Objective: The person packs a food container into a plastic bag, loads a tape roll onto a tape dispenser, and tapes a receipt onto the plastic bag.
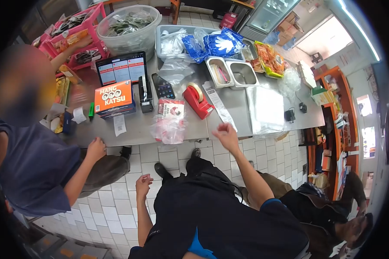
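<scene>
My right hand is over the front edge of the steel table, close to the lower end of a long printed receipt. Its fingers are bent and slightly apart, with nothing seen in them; whether they touch the paper I cannot tell. Low in front of the table, my left hand hangs beside my body, loosely curled and holding nothing. Between the two, on the table's edge, lie red-and-white printed packets in clear plastic. A red tape dispenser stands just behind the receipt.
A co-worker stands at left, one hand on the table edge. An orange box, a tablet, a black printer-like device, steel pans, clear plastic sheets and a large tub occupy the table. Another person is at right.
</scene>
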A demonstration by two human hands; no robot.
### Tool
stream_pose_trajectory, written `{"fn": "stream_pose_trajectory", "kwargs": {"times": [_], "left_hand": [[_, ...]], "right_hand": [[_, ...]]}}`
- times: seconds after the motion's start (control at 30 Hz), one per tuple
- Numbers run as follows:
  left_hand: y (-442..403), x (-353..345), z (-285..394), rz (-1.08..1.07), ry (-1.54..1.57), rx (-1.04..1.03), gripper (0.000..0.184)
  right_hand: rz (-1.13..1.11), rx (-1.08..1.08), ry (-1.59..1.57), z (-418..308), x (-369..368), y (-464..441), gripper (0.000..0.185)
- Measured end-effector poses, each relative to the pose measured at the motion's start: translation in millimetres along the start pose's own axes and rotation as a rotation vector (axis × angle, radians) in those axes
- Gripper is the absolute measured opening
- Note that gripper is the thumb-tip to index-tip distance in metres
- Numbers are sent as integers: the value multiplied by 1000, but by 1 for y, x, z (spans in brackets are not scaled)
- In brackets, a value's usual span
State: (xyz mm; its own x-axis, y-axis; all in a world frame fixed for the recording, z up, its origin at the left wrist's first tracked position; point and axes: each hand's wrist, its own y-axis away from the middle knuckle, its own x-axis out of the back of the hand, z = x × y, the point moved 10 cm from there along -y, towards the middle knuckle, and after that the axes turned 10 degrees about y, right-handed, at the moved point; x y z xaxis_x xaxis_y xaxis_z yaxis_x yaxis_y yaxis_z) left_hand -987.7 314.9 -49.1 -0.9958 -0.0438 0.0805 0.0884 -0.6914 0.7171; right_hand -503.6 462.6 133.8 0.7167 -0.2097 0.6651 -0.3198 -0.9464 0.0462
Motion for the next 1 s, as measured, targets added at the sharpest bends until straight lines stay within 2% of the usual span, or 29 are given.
{"fn": "stream_pose_trajectory", "kwargs": {"times": [0.07,0.13,0.17,0.23,0.3,0.37,0.43,0.47,0.53,0.57,0.63,0.67,0.73,0.8,0.83,0.87,0.9,0.93,1.0], "left_hand": [[8,-36,39,-99,8,-80,29],[28,-83,88,-229,8,-134,31],[37,-110,116,-290,11,-173,31],[50,-170,162,-424,5,-252,31],[56,-234,202,-505,9,-261,32],[45,-294,225,-579,194,-298,35],[28,-330,242,-528,350,-297,37],[19,-343,245,-516,352,-284,37],[0,-342,244,-329,665,-257,36],[-2,-347,245,-317,660,-239,36],[-6,-342,248,-126,591,-219,31],[-7,-348,247,-116,592,-209,31],[-7,-342,248,96,510,-249,24],[-15,-345,245,164,570,-305,21],[-19,-345,233,226,558,-237,22],[-22,-347,222,284,547,-170,22],[-24,-355,214,280,550,-174,22],[-25,-363,207,284,573,-208,23],[-32,-378,203,284,596,-244,23]], "right_hand": [[68,138,3,-43,9,-51,48],[-113,-132,-75,-36,-12,-104,44],[-138,-126,-81,-41,-19,-124,44],[-508,-197,36,-37,-61,-138,42],[-567,-179,-2,-56,-65,-134,40],[-610,-183,-45,-51,-55,-122,39],[-552,-96,-153,-44,-31,-106,38],[-611,-136,-115,-33,-19,-90,39],[-688,-190,-80,-10,1,-59,40],[-753,-241,-106,1,5,-41,39],[-830,-294,-130,18,5,-31,38],[-855,-324,-143,29,-1,-26,39],[-888,-350,-159,50,-14,-24,40],[-894,-276,-154,54,-23,-34,40],[-890,-278,-161,61,-23,-38,40],[-841,-178,-118,57,-16,-49,39],[-792,-75,-69,51,-6,-63,38],[-787,-68,-66,52,3,-76,38],[-884,125,190,48,21,-99,35]]}}
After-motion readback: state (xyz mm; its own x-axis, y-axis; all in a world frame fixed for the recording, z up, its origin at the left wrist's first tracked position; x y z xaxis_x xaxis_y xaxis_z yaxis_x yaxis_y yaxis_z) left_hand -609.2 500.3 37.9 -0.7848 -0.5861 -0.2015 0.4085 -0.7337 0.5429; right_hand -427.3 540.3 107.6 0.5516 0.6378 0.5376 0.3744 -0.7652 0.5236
